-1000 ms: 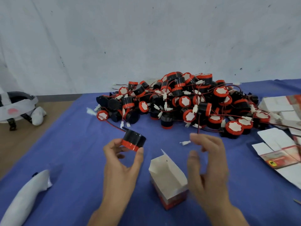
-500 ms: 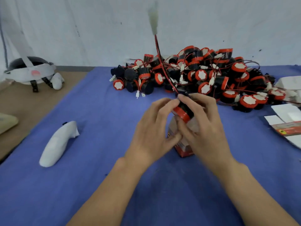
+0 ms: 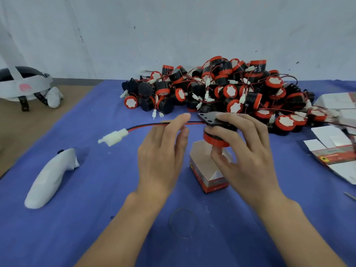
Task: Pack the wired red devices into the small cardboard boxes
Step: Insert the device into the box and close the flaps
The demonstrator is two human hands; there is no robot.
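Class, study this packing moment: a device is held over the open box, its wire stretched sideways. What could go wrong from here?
1. The wire and white connector stick out far left of the device gripped by the right hand. Uncoiled, they may hang outside the box and block its flaps.
2. No hand seems to hold the box, and the left hand is up at the wire, so pushing the device in could tip or slide it.

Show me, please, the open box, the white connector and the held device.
open box (image 3: 215, 185), head view, red front side
white connector (image 3: 115, 136), head view, middle of its body
held device (image 3: 212, 139), head view, red band
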